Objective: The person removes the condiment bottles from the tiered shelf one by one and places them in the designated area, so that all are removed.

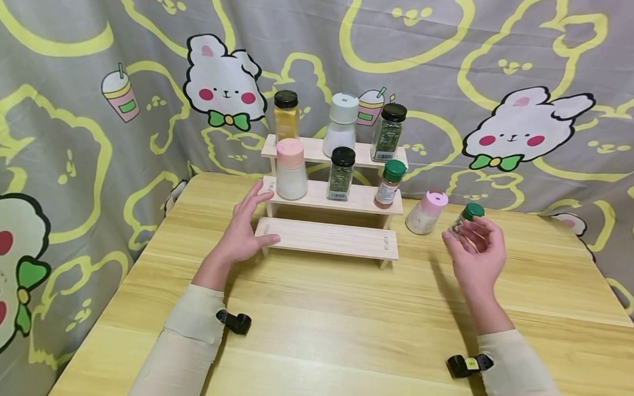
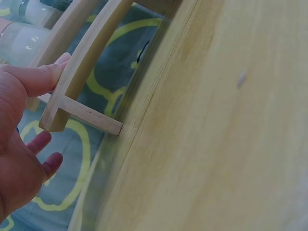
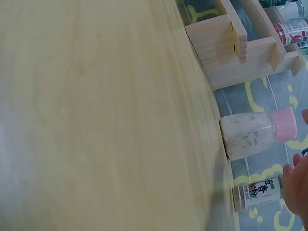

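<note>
A three-tier wooden rack (image 1: pixel 325 237) stands at the back of the table. My left hand (image 1: pixel 244 227) is at its left end, with the thumb on the lowest shelf and the fingers spread up toward the middle one. In the left wrist view the thumb (image 2: pixel 41 79) lies along the shelf's end. My right hand (image 1: pixel 478 251) is by a small green-capped spice jar (image 1: pixel 473 212), fingers loosely bent and apart. That jar (image 3: pixel 262 192) stands upright on the table, its cap hidden behind the fingers in the right wrist view. A pink-capped shaker (image 1: pixel 426 213) is just left of it.
On the top shelf are a black-capped yellow spice jar (image 1: pixel 286 115), a pale-capped shaker (image 1: pixel 342 124) and a black-capped herb jar (image 1: pixel 389 133). The middle shelf bears a pink-capped shaker (image 1: pixel 291 170), a herb jar (image 1: pixel 342 174) and a green-capped jar (image 1: pixel 390 184). A patterned curtain (image 1: pixel 426 60) hangs behind.
</note>
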The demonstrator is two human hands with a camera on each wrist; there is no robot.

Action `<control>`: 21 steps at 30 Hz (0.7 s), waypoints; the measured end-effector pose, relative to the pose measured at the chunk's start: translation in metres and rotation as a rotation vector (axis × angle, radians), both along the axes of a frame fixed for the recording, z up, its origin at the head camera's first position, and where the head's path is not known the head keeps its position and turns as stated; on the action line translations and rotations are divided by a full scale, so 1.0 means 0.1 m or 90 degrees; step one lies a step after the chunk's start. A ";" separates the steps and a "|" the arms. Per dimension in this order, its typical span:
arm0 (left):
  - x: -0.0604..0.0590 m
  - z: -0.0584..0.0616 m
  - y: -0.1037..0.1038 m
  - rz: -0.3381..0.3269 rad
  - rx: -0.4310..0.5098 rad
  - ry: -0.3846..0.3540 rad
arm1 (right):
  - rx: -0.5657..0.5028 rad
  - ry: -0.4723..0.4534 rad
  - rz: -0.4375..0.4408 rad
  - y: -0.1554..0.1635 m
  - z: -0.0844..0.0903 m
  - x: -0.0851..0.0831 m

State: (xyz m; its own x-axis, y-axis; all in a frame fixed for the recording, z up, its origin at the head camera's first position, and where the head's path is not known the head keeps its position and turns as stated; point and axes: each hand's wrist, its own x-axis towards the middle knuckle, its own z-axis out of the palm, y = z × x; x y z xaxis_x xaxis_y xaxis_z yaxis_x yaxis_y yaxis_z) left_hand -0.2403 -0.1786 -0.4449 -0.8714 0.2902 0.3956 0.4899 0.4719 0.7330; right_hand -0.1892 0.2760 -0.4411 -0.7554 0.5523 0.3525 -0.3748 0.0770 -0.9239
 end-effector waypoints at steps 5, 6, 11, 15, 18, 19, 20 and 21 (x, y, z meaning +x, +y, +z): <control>0.00 0.01 0.00 0.007 0.002 -0.027 | -0.001 0.014 0.005 -0.04 0.01 0.00; 0.00 0.01 0.00 0.008 0.002 -0.033 | 0.000 0.015 0.005 -0.05 0.01 0.00; 0.02 0.01 0.01 0.013 0.009 -0.067 | 0.001 0.028 0.017 -0.10 0.03 -0.01; 0.02 -0.01 0.01 0.017 0.019 -0.093 | 0.021 0.031 0.020 -0.13 0.04 -0.02; 0.02 -0.01 0.02 0.009 0.034 -0.111 | 0.032 0.029 0.020 -0.16 0.05 -0.03; 0.02 -0.01 0.02 0.007 0.039 -0.117 | 0.038 0.026 0.019 -0.17 0.06 -0.04; 0.02 -0.01 0.02 0.001 0.046 -0.125 | 0.046 0.024 0.017 -0.17 0.06 -0.04; 0.03 0.00 0.03 -0.003 0.053 -0.132 | 0.053 0.022 0.016 -0.18 0.06 -0.04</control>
State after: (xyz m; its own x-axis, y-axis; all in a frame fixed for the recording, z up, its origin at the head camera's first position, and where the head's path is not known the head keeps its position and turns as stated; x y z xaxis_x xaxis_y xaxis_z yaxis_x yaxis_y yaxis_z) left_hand -0.2375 -0.1759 -0.4454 -0.9349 0.2690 0.2314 0.3275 0.4035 0.8543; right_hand -0.1935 0.2579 -0.4348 -0.7556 0.5006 0.4223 -0.4089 0.1431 -0.9013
